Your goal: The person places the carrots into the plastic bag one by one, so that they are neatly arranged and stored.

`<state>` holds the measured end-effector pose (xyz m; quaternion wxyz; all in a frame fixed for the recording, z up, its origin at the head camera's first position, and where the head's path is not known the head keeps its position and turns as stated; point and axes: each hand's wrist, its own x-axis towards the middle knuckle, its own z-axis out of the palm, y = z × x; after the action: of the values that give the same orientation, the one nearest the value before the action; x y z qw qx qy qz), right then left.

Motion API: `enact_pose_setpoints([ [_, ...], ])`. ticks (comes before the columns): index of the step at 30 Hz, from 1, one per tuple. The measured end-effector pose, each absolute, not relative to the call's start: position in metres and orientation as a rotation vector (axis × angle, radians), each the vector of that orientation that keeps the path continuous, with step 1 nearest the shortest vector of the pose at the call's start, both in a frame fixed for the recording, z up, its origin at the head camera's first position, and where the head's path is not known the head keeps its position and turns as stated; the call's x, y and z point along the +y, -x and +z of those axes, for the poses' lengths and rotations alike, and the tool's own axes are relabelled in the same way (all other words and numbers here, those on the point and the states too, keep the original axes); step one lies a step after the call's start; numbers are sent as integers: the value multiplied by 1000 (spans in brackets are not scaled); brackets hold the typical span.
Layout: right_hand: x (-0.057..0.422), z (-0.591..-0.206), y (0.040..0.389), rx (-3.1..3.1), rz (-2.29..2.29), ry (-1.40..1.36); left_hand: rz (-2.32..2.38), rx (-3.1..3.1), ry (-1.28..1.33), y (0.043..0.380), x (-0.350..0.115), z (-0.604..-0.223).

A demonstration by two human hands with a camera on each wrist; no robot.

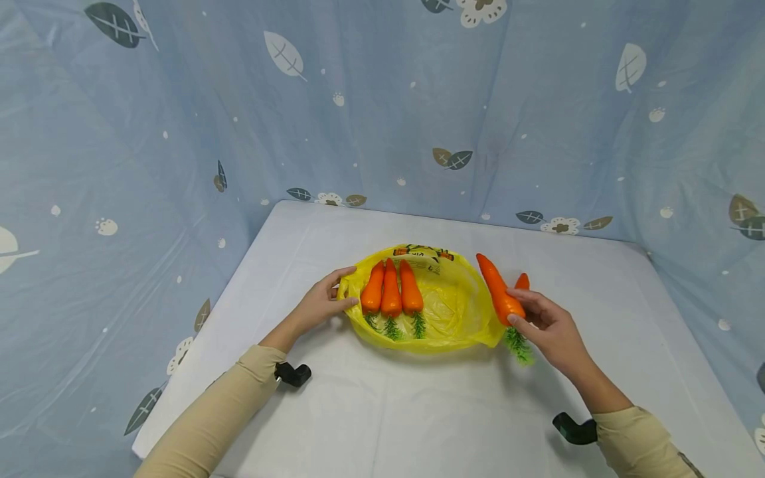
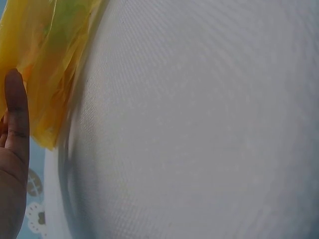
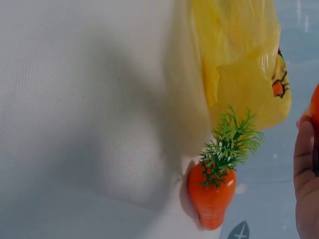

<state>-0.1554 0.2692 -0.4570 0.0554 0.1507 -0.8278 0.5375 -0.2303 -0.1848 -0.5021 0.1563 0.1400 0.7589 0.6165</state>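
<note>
A yellow plastic bag (image 1: 454, 312) lies spread on the table with its mouth facing up. Three orange carrots (image 1: 391, 289) with green tops sit side by side in its left half. My left hand (image 1: 319, 304) holds the bag's left rim; in the left wrist view its thumb (image 2: 17, 109) lies against the yellow plastic. Just beyond the bag's right rim, my right hand (image 1: 550, 328) grips a carrot (image 1: 497, 292), its tip pointing up and left. Another carrot (image 3: 212, 201) lies on the table, mostly hidden behind that hand in the head view.
The white table (image 1: 358, 411) has its far edge against a blue curtain (image 1: 382, 119) with leaf and flower prints. Black wrist mounts (image 1: 293, 374) stick out from both sleeves. Dark printed lettering (image 1: 423, 252) marks the bag's far rim.
</note>
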Motion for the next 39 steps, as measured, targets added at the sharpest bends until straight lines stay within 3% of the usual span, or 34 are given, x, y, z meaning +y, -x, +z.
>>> enact_pose_setpoints([
  [30,246,-458,162,-2559,1756,-636,1755,2182,-395,232,-184,-503],
  [39,240,-462,168,-2623,1742,-599,1737,2192,-413,221,-179,-480],
])
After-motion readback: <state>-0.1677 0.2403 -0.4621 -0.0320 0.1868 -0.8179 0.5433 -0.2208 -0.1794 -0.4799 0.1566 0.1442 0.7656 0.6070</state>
